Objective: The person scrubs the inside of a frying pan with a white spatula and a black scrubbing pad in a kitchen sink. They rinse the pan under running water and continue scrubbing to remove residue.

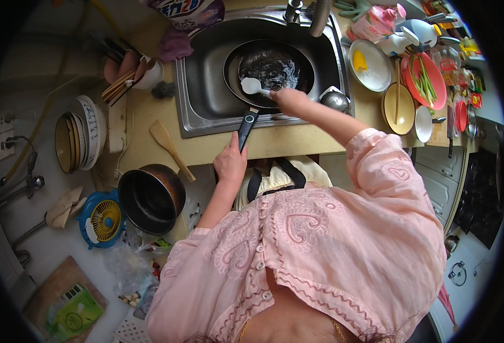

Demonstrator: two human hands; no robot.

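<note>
- As the head view has it, the pan (234, 70) sits in the sink (206, 86), straight ahead of my left grip (231, 160) and slightly to its right.
- My left fingers are wrapped round the pan handle (248, 121), whose long axis runs away from me, leaning right, across the sink's near edge to the pan's rim.
- My right grip (290, 103), closed on a white-headed tool (251, 86), is the nearer of the two to the pan's inside, over its near right edge.
- From that grip the tool points left and a little away from me, its head over the pan's near left part; whether it touches the bottom I cannot tell.
- Glinting water (269, 68) covers much of the pan's floor.
- Beyond the pan, to the right, the faucet (320, 18) overhangs the sink's far side.
- Just right of my right wrist, a rounded metal vessel (336, 100) crowds the near right corner.
- On the bench (303, 139), a wooden spatula (171, 150) lies left of my left grip, clear of both arms.
</note>
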